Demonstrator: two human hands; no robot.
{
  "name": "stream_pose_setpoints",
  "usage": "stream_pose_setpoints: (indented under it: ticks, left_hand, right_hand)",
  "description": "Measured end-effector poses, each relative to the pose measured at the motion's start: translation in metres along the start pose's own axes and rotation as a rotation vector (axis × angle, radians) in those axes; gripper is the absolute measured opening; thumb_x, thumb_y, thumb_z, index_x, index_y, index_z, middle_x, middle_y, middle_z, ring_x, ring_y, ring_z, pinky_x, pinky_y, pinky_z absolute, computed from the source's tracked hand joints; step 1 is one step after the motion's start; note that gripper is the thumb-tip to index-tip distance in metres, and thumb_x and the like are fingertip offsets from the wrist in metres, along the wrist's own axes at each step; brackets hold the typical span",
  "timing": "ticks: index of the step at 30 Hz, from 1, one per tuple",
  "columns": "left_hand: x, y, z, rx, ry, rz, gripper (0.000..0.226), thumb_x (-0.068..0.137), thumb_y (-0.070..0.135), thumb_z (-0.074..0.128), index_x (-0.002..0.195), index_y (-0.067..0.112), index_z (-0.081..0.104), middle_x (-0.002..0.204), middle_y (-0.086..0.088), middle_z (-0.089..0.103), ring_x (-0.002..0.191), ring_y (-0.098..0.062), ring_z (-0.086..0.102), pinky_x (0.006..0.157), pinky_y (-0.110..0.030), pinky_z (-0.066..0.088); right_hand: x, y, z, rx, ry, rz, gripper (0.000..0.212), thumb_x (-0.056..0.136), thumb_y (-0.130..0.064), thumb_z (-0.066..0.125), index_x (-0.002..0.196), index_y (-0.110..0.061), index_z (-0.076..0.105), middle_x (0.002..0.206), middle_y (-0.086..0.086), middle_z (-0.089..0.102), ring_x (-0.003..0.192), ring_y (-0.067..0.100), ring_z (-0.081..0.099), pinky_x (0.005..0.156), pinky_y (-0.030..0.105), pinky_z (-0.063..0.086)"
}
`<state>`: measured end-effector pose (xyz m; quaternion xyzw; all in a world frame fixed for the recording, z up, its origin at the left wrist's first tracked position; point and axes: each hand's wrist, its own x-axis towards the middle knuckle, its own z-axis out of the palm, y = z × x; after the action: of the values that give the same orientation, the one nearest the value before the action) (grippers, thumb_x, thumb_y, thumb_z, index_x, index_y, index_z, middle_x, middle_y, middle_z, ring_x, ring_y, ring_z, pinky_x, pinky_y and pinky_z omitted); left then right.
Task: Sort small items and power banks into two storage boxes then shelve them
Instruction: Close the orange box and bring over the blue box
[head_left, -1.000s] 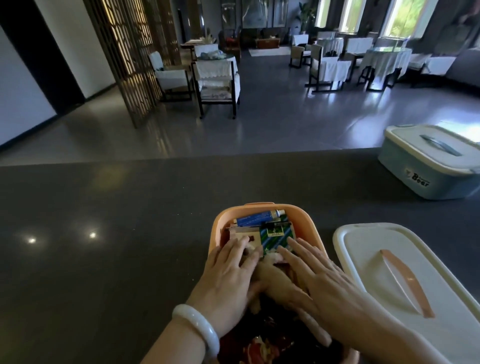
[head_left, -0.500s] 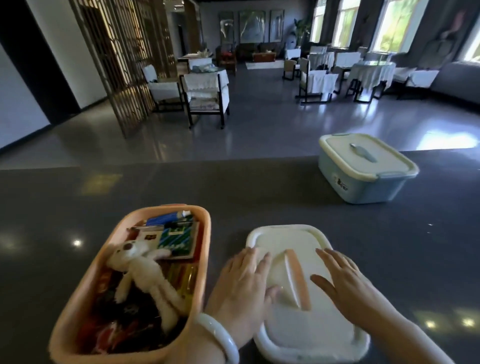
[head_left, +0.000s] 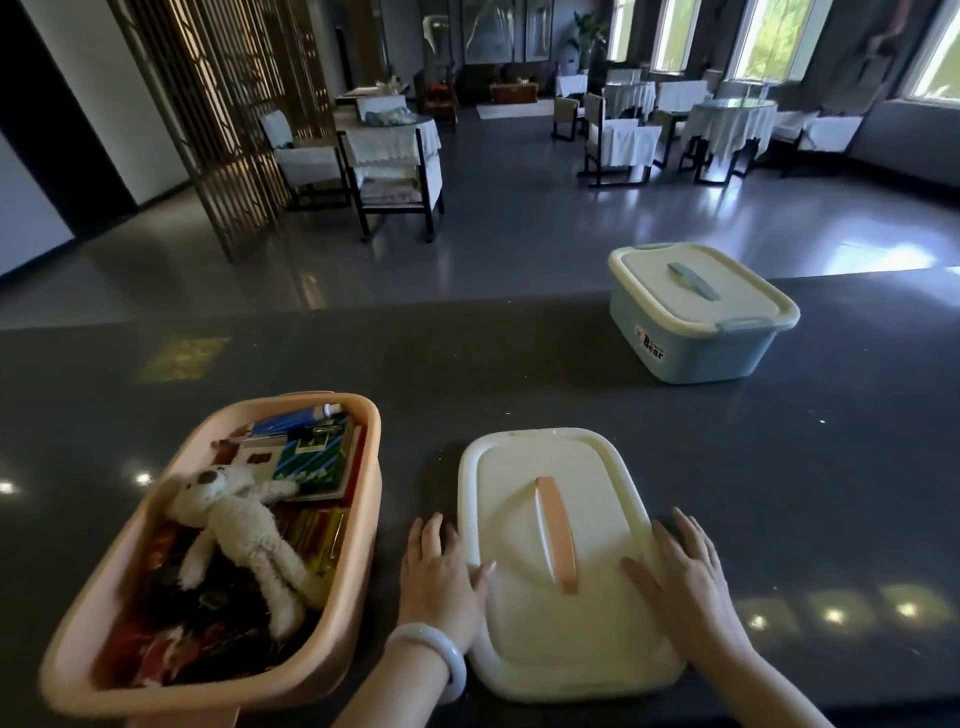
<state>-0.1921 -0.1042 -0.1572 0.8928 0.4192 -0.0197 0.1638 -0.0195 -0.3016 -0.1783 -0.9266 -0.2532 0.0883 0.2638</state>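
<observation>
head view, downward, near counter (head_left: 519, 364)

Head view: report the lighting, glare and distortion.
Head view: bright windows backlight a dim room; ceiling-light glare dots the dark counter; wide-angle lens bends the orange box and the far edges; cream lid and both hands stay readable.
</observation>
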Motion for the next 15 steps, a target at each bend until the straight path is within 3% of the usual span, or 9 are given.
stream_pose_setpoints:
  ticks: [5,9,11,13,14,15]
  left_hand:
    - [-0.011,0.005,-0.016,-0.276,0.028,-0.026,0.061,0.096,0.052,0.040,0.150,0.025,0.029,0.159,0.004,0.007,0.146,-0.020,-0.001,0.119,-0.035,0.004]
    - [-0.024,0.027,-0.054,-0.480,0.206,0.059,0.060,0.096,0.047,0.043,0.150,0.029,0.024,0.152,0.005,0.023,0.142,-0.014,0.018,0.119,-0.036,0.018]
    - [-0.029,0.034,-0.080,-0.494,0.312,0.080,0.059,0.097,0.049,0.040,0.150,0.033,0.020,0.150,0.007,0.026,0.135,-0.008,0.029,0.109,-0.019,0.031]
    - [-0.032,0.033,-0.105,-0.496,0.382,0.061,0.058,0.098,0.049,0.037,0.151,0.035,0.016,0.148,0.010,0.030,0.120,0.002,0.038,0.079,0.003,0.033]
    - [-0.032,0.028,-0.116,-0.504,0.403,0.054,0.059,0.098,0.048,0.036,0.151,0.033,0.016,0.147,0.010,0.032,0.115,0.004,0.039,0.073,0.005,0.030]
    - [-0.032,0.020,-0.128,-0.524,0.411,0.043,0.059,0.098,0.046,0.037,0.151,0.031,0.016,0.147,0.009,0.033,0.115,0.003,0.039,0.078,0.004,0.029]
  right_hand:
    - [-0.009,-0.012,-0.006,0.352,0.076,0.137,0.058,0.085,-0.028,0.071,0.136,-0.012,0.050,0.154,-0.001,0.025,0.137,0.022,0.031,0.109,0.042,0.033]
    - [-0.007,-0.031,-0.033,0.512,0.100,0.185,0.044,0.085,-0.026,0.071,0.127,-0.021,0.057,0.127,0.003,0.059,0.108,0.023,0.058,0.086,0.038,0.045]
    - [-0.005,-0.053,-0.055,0.613,0.063,0.198,0.040,0.087,-0.029,0.068,0.125,-0.026,0.058,0.112,-0.001,0.066,0.094,0.020,0.062,0.079,0.037,0.047]
    - [-0.003,-0.081,-0.074,0.690,0.025,0.187,0.034,0.089,-0.029,0.065,0.123,-0.031,0.059,0.109,-0.006,0.066,0.094,0.020,0.063,0.084,0.044,0.051]
    - [-0.002,-0.097,-0.081,0.718,0.005,0.174,0.031,0.090,-0.030,0.063,0.121,-0.033,0.059,0.108,-0.008,0.066,0.095,0.021,0.063,0.086,0.047,0.052]
    - [-0.002,-0.113,-0.086,0.743,-0.015,0.159,0.028,0.091,-0.032,0.062,0.119,-0.035,0.059,0.108,-0.008,0.066,0.095,0.022,0.063,0.086,0.049,0.052]
